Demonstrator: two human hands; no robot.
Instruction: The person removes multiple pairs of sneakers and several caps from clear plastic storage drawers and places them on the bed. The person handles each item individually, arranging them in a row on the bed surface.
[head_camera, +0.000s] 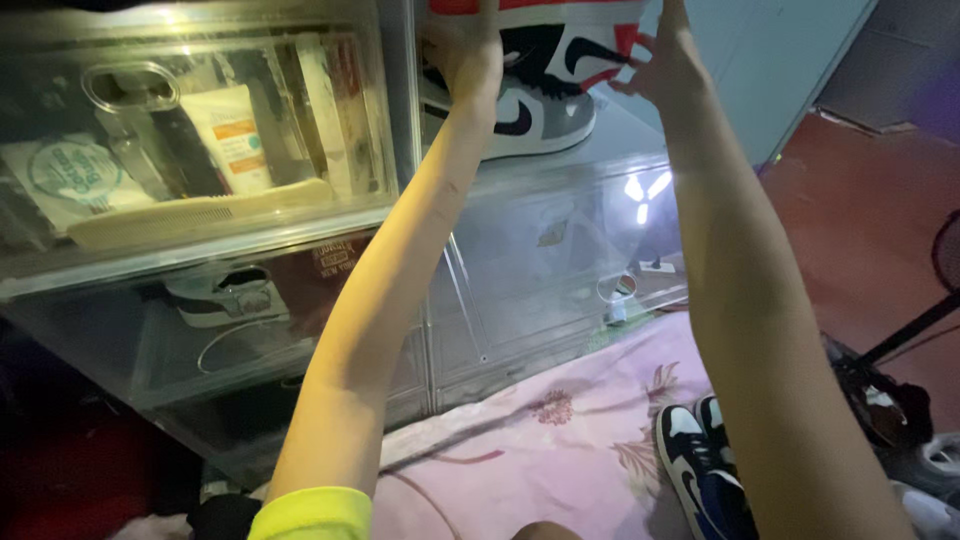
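Both my arms reach up to the top of a stack of clear plastic boxes (520, 230). My left hand (470, 55) and my right hand (660, 65) grip a red, white and black high-top sneaker (560, 45) from either side, above another grey, white and black sneaker (530, 120) that rests on a clear box. My fingertips are cut off by the top edge of the view.
A clear box at the left holds a cream comb (200, 212), a white tube (235, 135) and packets. A lower box holds a sneaker (225, 295). A blue, white and black pair of sneakers (700, 460) lies on the pink floral cloth (540, 440). A dark stand (900, 340) is at right.
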